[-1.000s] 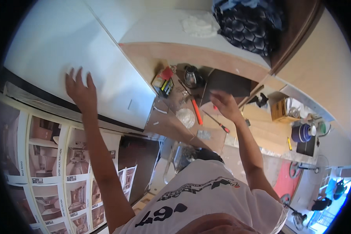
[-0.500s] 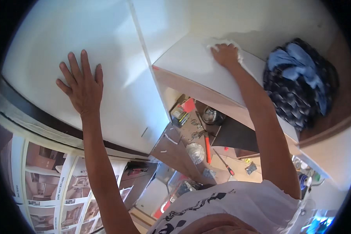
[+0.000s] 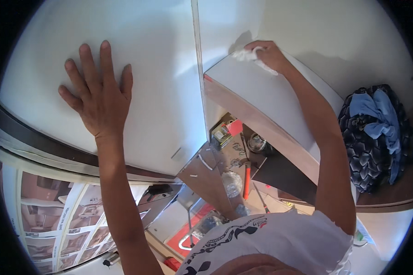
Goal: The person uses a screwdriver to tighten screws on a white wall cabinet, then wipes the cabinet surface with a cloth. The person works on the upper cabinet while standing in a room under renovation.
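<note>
My left hand (image 3: 101,98) lies flat with its fingers spread on a large white panel (image 3: 156,91) at the left. My right hand (image 3: 271,56) is closed on a crumpled white cloth (image 3: 248,56). It presses the cloth to the back corner of a white shelf (image 3: 270,91), close to where the shelf meets the wall. Part of the cloth trails out under the palm toward the wrist. Whether it is fabric or paper I cannot tell.
A dark patterned bundle (image 3: 367,156) with a light blue cloth (image 3: 376,110) sits right of the shelf. Below are a hammer with an orange handle (image 3: 247,181), a screwdriver (image 3: 261,197), a crumpled clear bag (image 3: 232,183) and small hardware. A picture-covered sheet (image 3: 46,224) fills the lower left.
My right hand has slid the cloth leftward along the shelf toward the panel corner, and its wrist has turned. My left hand stays flat on the panel. The whole view has shifted.
</note>
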A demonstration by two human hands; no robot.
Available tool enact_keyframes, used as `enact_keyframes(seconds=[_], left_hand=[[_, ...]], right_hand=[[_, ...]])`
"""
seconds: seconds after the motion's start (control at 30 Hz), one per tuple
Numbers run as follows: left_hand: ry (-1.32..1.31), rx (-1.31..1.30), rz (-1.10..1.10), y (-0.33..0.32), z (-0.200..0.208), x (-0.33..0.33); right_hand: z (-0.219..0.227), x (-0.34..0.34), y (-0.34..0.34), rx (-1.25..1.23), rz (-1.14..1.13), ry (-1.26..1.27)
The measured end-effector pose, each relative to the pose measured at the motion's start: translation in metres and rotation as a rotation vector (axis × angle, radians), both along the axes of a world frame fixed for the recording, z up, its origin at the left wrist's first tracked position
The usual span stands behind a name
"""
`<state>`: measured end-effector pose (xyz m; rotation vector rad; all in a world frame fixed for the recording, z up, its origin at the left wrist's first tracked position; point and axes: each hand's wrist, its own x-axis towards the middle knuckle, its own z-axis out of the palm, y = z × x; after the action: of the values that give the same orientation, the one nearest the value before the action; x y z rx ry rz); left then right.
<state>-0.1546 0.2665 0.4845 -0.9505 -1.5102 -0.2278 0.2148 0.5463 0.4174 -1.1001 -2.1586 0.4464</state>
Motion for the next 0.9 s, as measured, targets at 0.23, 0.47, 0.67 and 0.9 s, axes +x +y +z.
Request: enact_keyframes(seconds=[0.23, 0.47, 0.67, 0.9], left_hand=[[-0.083, 0.0, -0.015, 0.003, 0.004, 0.008], [-0.03, 0.017, -0.043, 0.003, 0.002, 0.009], [0.013, 0.0, -0.042, -0.005, 0.005, -0.003], [-0.064, -0.011, -0.093, 0.005, 0.005, 0.023]], right_hand=[[-0.008, 0.022, 0.054, 0.167, -0.526, -0.396], [-0.016, -0.082, -0.061, 0.087, -0.44, -0.542], [0.018, -0.089, -0.203, 0.219, 0.354, 0.048], [0.007, 0.11, -0.035, 0.102, -0.54, -0.401]])
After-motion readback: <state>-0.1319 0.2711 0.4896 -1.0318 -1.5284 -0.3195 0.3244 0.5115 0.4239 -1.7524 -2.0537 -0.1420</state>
